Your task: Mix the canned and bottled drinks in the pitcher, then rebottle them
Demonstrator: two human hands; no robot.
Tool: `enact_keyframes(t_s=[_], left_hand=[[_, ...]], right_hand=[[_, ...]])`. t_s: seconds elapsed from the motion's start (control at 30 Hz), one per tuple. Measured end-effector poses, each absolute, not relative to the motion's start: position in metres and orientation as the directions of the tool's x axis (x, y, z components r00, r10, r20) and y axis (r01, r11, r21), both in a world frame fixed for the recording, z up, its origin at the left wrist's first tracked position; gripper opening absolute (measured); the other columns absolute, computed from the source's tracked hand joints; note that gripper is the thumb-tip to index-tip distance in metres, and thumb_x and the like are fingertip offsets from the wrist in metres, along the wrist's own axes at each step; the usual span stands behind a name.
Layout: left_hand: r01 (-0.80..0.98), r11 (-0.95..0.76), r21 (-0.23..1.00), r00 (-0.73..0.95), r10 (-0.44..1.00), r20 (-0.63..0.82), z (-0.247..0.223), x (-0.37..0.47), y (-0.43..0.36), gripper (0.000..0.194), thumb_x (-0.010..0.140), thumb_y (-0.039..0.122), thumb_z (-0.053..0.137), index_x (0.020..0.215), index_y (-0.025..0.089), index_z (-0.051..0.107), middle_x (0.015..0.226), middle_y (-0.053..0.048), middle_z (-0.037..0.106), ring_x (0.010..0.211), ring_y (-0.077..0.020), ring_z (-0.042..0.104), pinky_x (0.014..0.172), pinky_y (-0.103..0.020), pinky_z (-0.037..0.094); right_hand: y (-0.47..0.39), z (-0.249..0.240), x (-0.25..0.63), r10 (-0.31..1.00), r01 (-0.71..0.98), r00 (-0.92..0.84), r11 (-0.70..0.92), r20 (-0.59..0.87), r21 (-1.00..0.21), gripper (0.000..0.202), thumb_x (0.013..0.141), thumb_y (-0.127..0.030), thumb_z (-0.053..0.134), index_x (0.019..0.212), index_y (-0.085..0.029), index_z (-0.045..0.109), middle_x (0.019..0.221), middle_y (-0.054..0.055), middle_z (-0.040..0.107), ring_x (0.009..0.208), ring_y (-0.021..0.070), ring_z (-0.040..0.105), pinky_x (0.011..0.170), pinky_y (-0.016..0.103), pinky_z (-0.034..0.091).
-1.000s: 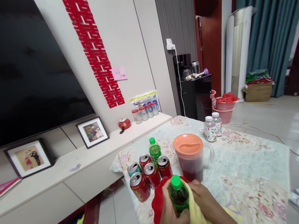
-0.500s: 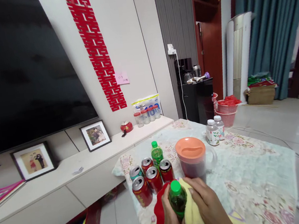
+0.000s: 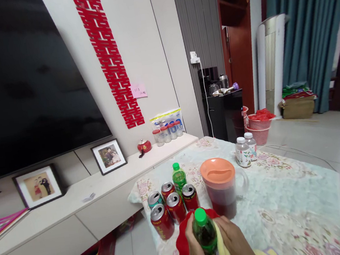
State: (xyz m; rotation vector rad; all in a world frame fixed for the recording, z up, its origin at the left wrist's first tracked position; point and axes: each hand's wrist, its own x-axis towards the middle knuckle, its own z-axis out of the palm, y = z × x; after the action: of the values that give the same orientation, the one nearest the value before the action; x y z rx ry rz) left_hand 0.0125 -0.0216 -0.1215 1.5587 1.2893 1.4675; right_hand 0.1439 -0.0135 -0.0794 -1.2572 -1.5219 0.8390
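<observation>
A green-capped bottle [image 3: 205, 233] stands upright between my two hands at the lower middle. My left hand [image 3: 193, 247] wraps round its left side. On its right side, my right hand [image 3: 235, 240] presses a yellow cloth [image 3: 224, 251] against the bottle, fingers closed on the cloth. Behind and left of the hands lies a scalloped red item [image 3: 181, 243], partly hidden by them. Several drink cans [image 3: 176, 208] and another green bottle [image 3: 179, 177] stand just beyond. A pitcher [image 3: 220, 187] of dark liquid with an orange lid is behind my right hand.
Two white-capped bottles [image 3: 242, 152] stand farther back on the flowered tablecloth [image 3: 280, 201]. Along the wall, a white cabinet [image 3: 110, 194] holds framed photos [image 3: 109, 156], a red pot [image 3: 144, 146] and red-lidded jars [image 3: 165, 134]. Pink baskets [image 3: 258, 134] stand on the floor behind.
My right hand has moved down along the bottle with the yellow cloth, showing more of the pitcher and the red item. The bottle remains between my hands.
</observation>
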Motion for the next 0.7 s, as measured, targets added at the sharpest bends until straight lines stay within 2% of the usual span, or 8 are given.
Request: enact_keyframes(t_s=[0.1,0.2,0.27,0.37,0.47,0.6,0.7], left_hand=[[0.216,-0.324,0.921,-0.086,0.933,0.348,-0.128,0.01,-0.022,0.097,0.081,0.051,0.061,0.159,0.011,0.019,0.152,-0.028,0.05,0.146,-0.0417,0.049,0.122,-0.056,0.04],[0.291,-0.348,0.891,-0.043,0.926,0.375,-0.132,-0.001,-0.024,0.095,0.083,0.055,0.057,0.157,0.007,0.025,0.155,-0.029,0.047,0.148,-0.042,0.047,0.121,-0.052,0.04],[0.351,-0.341,0.872,-0.007,0.931,0.366,-0.133,-0.011,-0.025,0.093,0.084,0.055,0.056,0.157,0.006,0.026,0.156,-0.029,0.046,0.147,-0.0414,0.048,0.12,-0.051,0.042],[0.401,-0.334,0.853,0.03,0.936,0.352,-0.128,-0.02,-0.023,0.094,0.085,0.057,0.056,0.158,0.006,0.026,0.155,-0.028,0.05,0.147,-0.0391,0.049,0.12,-0.048,0.043],[0.451,-0.296,0.842,0.007,0.944,0.328,-0.116,-0.02,-0.02,0.094,0.082,0.061,0.061,0.154,0.006,0.035,0.152,-0.027,0.053,0.145,-0.0385,0.051,0.121,-0.047,0.042],[0.456,-0.232,0.859,-0.058,0.956,0.289,-0.1,-0.015,-0.021,0.065,0.09,0.052,0.052,0.143,0.014,0.052,0.142,-0.02,0.063,0.132,-0.0334,0.061,0.117,-0.043,0.045],[0.437,-0.145,0.888,-0.092,0.974,0.205,-0.095,-0.015,-0.023,0.05,0.095,0.048,0.043,0.132,0.017,0.059,0.135,-0.017,0.069,0.122,-0.0306,0.066,0.109,-0.041,0.049]], right_hand=[[-0.012,-0.084,0.143,0.983,0.328,0.033,0.162,0.182,-0.931,0.031,0.09,-0.037,0.052,0.067,-0.024,0.068,0.08,0.007,0.072,0.078,0.0252,0.068,0.073,0.035,0.056],[-0.011,-0.083,0.139,0.989,0.314,0.072,0.102,0.131,-0.944,0.035,0.095,-0.038,0.046,0.07,-0.023,0.067,0.077,0.006,0.072,0.07,0.0218,0.066,0.061,0.03,0.053],[-0.011,-0.082,0.137,0.988,0.318,0.053,0.12,0.144,-0.94,0.038,0.096,-0.042,0.048,0.073,-0.022,0.07,0.077,0.005,0.074,0.072,0.0218,0.067,0.065,0.03,0.054],[-0.011,-0.085,0.138,0.979,0.34,0.017,0.186,0.204,-0.922,0.036,0.094,-0.047,0.056,0.077,-0.023,0.077,0.083,0.007,0.078,0.082,0.0247,0.071,0.081,0.033,0.057],[-0.013,-0.089,0.143,0.956,0.348,0.047,0.256,0.289,-0.902,0.039,0.099,-0.047,0.05,0.098,-0.024,0.082,0.098,0.01,0.081,0.095,0.0257,0.074,0.09,0.034,0.059],[-0.02,-0.086,0.145,0.836,0.412,0.069,0.473,0.544,-0.779,0.038,0.103,-0.041,0.049,0.124,-0.026,0.077,0.111,0.009,0.079,0.103,0.0236,0.075,0.093,0.03,0.061],[-0.022,-0.08,0.135,0.769,0.455,0.081,0.537,0.634,-0.71,0.041,0.104,-0.04,0.051,0.137,-0.027,0.071,0.123,0.01,0.075,0.112,0.0235,0.073,0.098,0.029,0.058]])
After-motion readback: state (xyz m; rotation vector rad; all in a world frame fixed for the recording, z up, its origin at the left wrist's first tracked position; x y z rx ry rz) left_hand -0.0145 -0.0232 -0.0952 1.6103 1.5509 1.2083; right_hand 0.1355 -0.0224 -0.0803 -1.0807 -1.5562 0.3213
